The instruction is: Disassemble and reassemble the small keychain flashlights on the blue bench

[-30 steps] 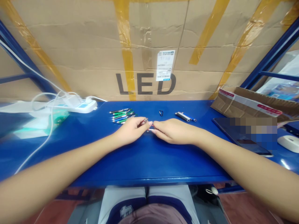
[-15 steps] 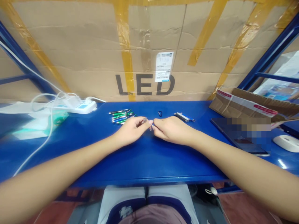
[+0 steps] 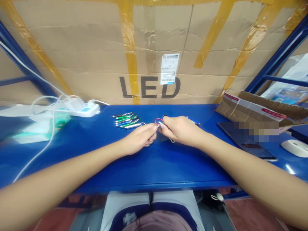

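Observation:
My left hand [image 3: 139, 138] is closed, thumb against forefinger, on a small metallic piece [image 3: 158, 126] whose kind I cannot make out. Just to its right, my right hand [image 3: 181, 131] pinches a red carabiner [image 3: 158, 120], its curved end showing between the hands. A silvery end [image 3: 171, 140] sticks out below the right fingers; the rest is hidden. Behind the left hand lies a pile of slim green, blue, black and silver pen-like tubes [image 3: 126, 120]. A dark carabiner [image 3: 165, 115] shows partly behind the right hand. Beyond that hand lies a blue pen-like tube [image 3: 194, 121].
A white power strip [image 3: 88, 110] with cables stands at the left on the blue table [image 3: 154, 170]. To the right are an open cardboard box [image 3: 250, 107], a dark flat tablet-like device [image 3: 240, 141] and a white mouse [image 3: 295, 147]. A large LED carton [image 3: 96, 64] rises behind.
The red carabiner has come into view between my fingers. My left hand sits slightly lower, uncovering a silver tube at the pile. My right hand now covers more of the tubes behind it.

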The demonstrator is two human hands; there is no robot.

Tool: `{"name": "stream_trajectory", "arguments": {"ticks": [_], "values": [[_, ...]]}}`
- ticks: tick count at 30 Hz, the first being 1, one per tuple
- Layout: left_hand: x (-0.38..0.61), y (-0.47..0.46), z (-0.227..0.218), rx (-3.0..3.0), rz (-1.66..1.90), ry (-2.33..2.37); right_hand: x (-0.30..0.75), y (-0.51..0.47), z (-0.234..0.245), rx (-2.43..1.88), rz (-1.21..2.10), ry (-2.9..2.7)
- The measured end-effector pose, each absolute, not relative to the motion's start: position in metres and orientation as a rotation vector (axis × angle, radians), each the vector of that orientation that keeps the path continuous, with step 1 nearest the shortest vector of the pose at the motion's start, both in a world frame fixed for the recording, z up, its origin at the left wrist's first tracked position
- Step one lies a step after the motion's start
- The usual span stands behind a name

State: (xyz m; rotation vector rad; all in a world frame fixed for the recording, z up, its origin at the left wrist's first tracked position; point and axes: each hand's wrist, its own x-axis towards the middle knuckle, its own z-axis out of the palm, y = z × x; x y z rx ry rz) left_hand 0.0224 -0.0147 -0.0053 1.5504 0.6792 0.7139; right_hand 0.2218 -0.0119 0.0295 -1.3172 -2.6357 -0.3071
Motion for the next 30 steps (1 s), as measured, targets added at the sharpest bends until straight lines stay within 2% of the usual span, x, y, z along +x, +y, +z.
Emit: {"name": "stream_trajectory", "arguments": {"ticks": [8, 13, 18, 25, 30], "values": [[0.024, -0.012, 0.001, 1.421, 0.751, 0.699, 0.230, -0.005, 0.031, -1.217, -0.199, -2.655], [0.016, -0.006, 0.002, 1.683, 0.806, 0.842, 0.238, 0.000, 0.034, -1.216, -0.070, -2.588], [0.005, -0.002, 0.012, 2.321, 0.662, 1.217, 0.255, 0.017, 0.036, -1.544, -0.122, -2.474], [-0.001, 0.001, 0.014, 2.614, 0.397, 1.622, 0.271, 0.027, 0.038, -2.151, -0.082, -2.469], [-0.003, 0.002, 0.011, 2.669, 0.384, 1.701, 0.268, 0.025, 0.041, -2.287, -0.020, -2.425]]}}
